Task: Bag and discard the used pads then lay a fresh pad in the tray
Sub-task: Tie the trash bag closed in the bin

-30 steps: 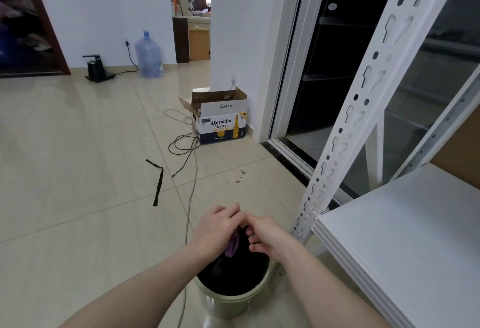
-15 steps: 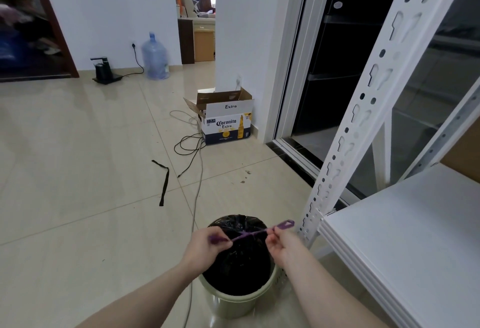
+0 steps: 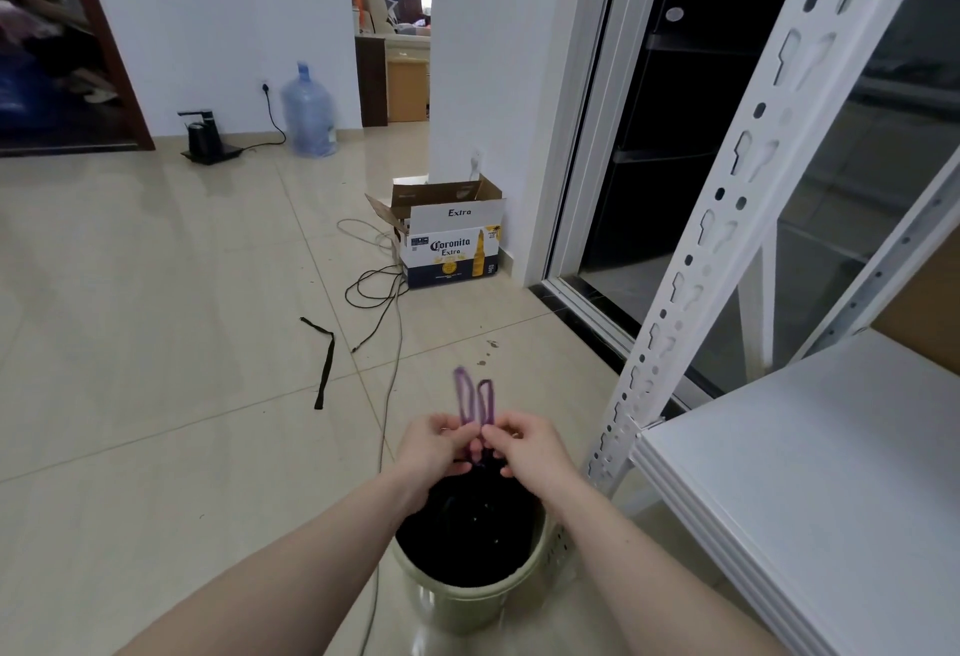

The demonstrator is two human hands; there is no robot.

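Drawstring loops: two purple loops [image 3: 474, 398] stand upright side by side, long axis pointing up and away from the person, above the bin.
Left hand: left hand [image 3: 434, 450] pinches the base of the left loop.
Right hand: right hand [image 3: 530, 450] pinches the base of the right loop; both hands close together.
Bin: pale green bin [image 3: 470, 598] on the floor tiles holds a black trash bag [image 3: 467, 525], its neck gathered under the hands.
Edges: white metal shelf [image 3: 810, 489] just right of the bin; a cable [image 3: 387, 406] runs along the floor at its left.
Open room: bare tiles to the left; a black strap [image 3: 324, 369] and a Coronita box [image 3: 449, 244] lie farther off.
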